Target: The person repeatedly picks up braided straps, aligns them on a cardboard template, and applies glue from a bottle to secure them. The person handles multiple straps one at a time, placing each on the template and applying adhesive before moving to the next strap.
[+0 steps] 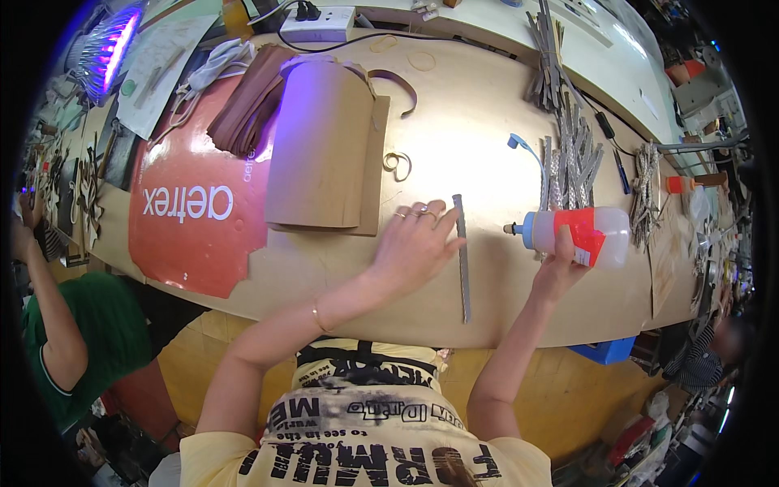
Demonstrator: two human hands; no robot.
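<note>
A narrow grey braided strip (464,280) lies lengthwise on the tan work surface in front of me. My left hand (414,243) rests there with fingers spread, index fingertip and thumb touching the upper part of the strip. In my right hand (560,272) is a squeeze bottle (613,235), translucent with a red label and a light blue cap. It is tipped on its side above the table, its dark nozzle pointing left toward the strip. Part of the bottle is hidden by my fingers.
Bundles of grey strips (572,154) lie beyond the bottle, a blue cap-like piece (523,144) beside them. Left of my hand stand a curved brown cardboard piece (316,154), brown sheets (247,105) and a red board (195,243). A lit lamp (109,53) glows at far left. A person in green (89,333) is nearby.
</note>
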